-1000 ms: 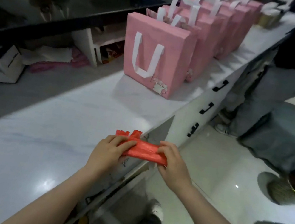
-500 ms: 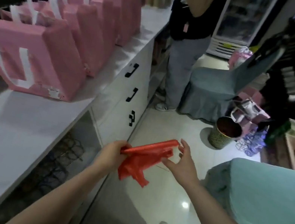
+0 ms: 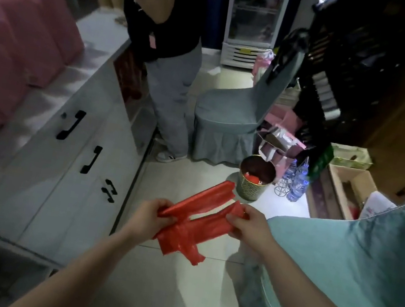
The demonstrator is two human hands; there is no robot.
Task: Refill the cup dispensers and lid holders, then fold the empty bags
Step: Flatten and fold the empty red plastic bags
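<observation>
Left hand (image 3: 151, 213) and right hand (image 3: 247, 224) each grip the red bag (image 3: 193, 222); any writing seems unreadable.

Pink gift bags (image 3: 18, 39) line the counter (image 3: 104, 30); a person (image 3: 168, 66) stands beside a covered chair (image 3: 229, 115), gold wastebasket (image 3: 252, 186) nearby.
</observation>
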